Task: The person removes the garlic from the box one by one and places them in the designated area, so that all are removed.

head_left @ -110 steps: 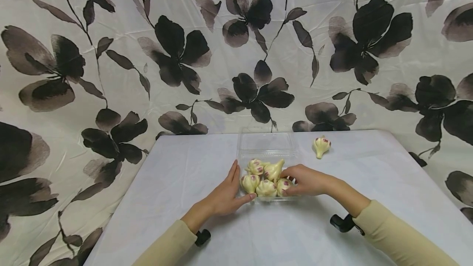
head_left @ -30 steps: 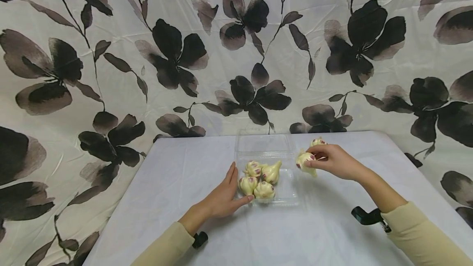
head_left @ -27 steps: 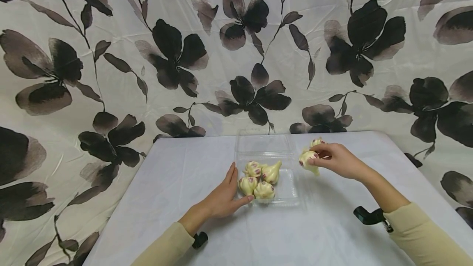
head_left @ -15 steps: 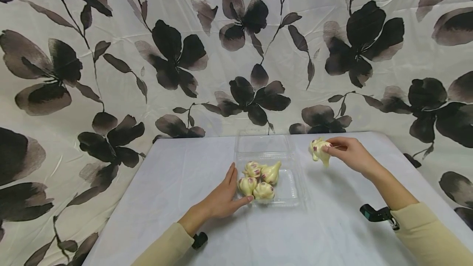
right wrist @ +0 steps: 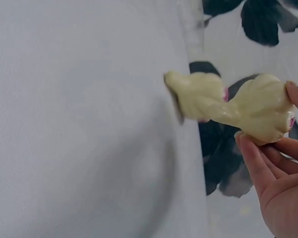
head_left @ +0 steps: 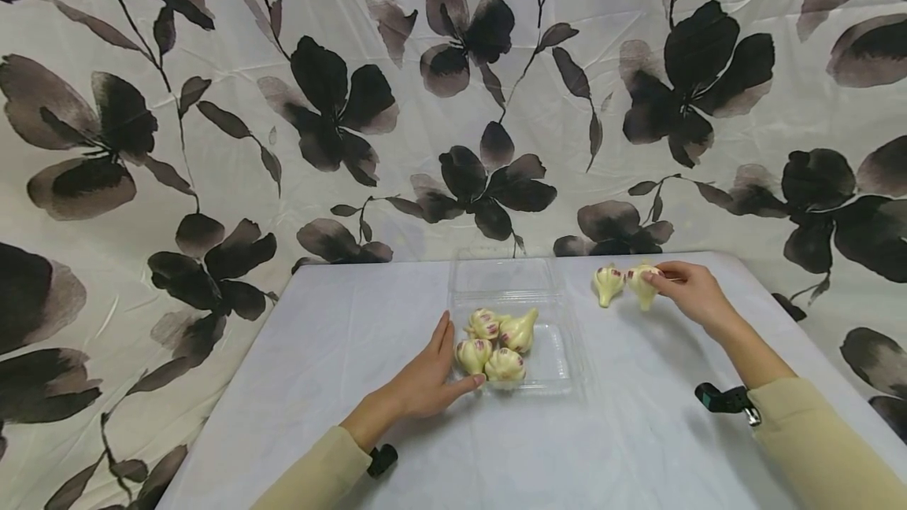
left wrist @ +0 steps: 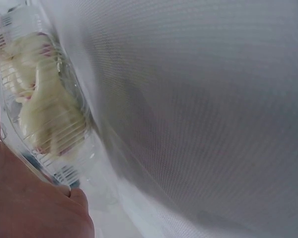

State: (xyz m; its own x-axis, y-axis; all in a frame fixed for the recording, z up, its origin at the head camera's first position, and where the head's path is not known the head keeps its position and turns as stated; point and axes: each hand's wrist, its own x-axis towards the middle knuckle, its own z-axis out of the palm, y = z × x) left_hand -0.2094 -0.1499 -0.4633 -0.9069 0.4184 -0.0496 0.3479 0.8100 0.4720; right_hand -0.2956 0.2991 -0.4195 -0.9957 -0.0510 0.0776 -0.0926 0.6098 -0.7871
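Note:
My right hand (head_left: 690,290) pinches a garlic bulb (right wrist: 260,109), pale with purple marks, between thumb and fingers at the back right of the table. Just to its left, a second garlic bulb (head_left: 608,284) lies on the white cloth; in the right wrist view the held one overlaps it. My left hand (head_left: 423,376) rests against the left side of a clear plastic container (head_left: 553,360), fingers straight along the wall and thumb at the front rim. Several garlic bulbs (left wrist: 52,119) fill the container's left part, seen through its ribbed wall in the left wrist view.
The container's hinged clear lid (head_left: 505,275) stands open behind it, near the table's back edge. A white cloth covers the table (head_left: 340,321). Behind hangs a floral curtain (head_left: 397,203).
My right hand has taken a garlic bulb from the container's front right and carried it right and back, past the loose bulb to its right side. The left hand stays at the container.

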